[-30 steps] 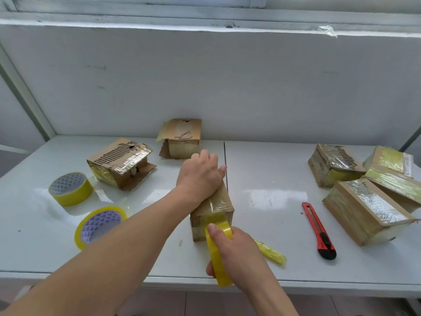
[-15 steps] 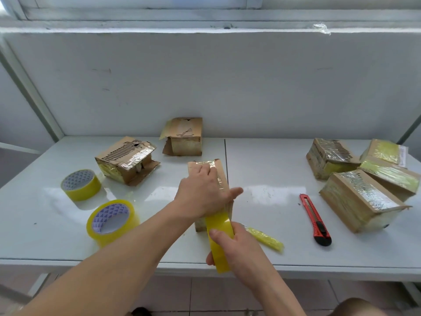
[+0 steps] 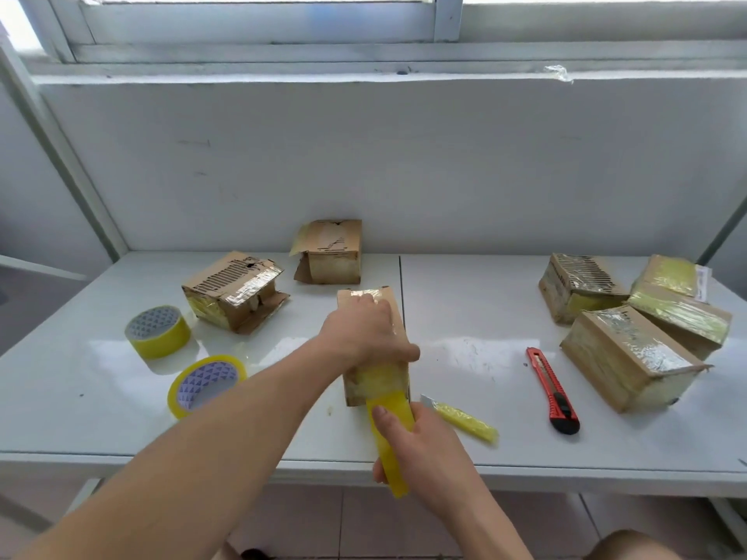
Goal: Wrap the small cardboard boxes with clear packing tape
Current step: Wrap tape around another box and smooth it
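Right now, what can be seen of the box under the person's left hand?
The box being taped is a small brown cardboard box, longer than wide, lying flat near the middle of the white table with one end toward the person. Glossy clear tape covers its top, and yellowish tape layers show on its near end. The left hand rests on top, thumb at the right edge. The tape roll, held in the right hand, meets the near end at the bottom.

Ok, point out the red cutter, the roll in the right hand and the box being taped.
cutter (image 3: 550, 388), head view, middle of its red body
roll (image 3: 390, 442), head view, yellow outer face
box (image 3: 394, 315), head view, bare top by the knuckles
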`<state>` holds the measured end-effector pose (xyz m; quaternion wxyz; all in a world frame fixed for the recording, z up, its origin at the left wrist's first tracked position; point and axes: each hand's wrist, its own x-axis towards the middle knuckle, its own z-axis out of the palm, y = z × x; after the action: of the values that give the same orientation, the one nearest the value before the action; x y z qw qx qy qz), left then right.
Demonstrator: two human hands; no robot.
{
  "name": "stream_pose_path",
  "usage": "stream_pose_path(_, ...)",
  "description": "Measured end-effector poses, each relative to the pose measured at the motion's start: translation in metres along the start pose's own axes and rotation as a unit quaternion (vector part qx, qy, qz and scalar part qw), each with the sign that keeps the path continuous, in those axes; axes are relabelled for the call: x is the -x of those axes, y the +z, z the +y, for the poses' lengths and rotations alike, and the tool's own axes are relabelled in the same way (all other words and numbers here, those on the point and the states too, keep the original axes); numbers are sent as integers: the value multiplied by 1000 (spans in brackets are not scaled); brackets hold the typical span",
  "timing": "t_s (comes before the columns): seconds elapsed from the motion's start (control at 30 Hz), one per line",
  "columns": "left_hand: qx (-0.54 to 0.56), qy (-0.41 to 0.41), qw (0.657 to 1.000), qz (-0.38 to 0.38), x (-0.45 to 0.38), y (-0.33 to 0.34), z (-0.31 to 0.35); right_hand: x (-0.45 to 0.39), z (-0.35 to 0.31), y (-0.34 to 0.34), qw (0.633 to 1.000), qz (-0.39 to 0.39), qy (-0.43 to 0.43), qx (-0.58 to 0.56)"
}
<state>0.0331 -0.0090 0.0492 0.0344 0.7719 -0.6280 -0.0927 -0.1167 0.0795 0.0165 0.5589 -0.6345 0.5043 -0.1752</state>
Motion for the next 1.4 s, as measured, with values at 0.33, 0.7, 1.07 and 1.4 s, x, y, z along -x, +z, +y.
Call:
stream_pose_path(0.33, 126, -43, 968, -213, -17, -62, -4, 9, 6, 5, 1000, 10, 24, -3)
stream_pose_path(0.7, 153, -73, 960, -221, -27, -73, -4, -7, -9, 4, 998, 46, 19, -49)
stream_pose_path(1.07, 84, -23, 993, 81, -43, -21, -22, -18, -7, 4, 998, 5, 4, -70)
stream_pose_path(1.4, -94, 83, 972, 199, -19, -16, -17, -26, -8, 2, 998, -10, 6, -60)
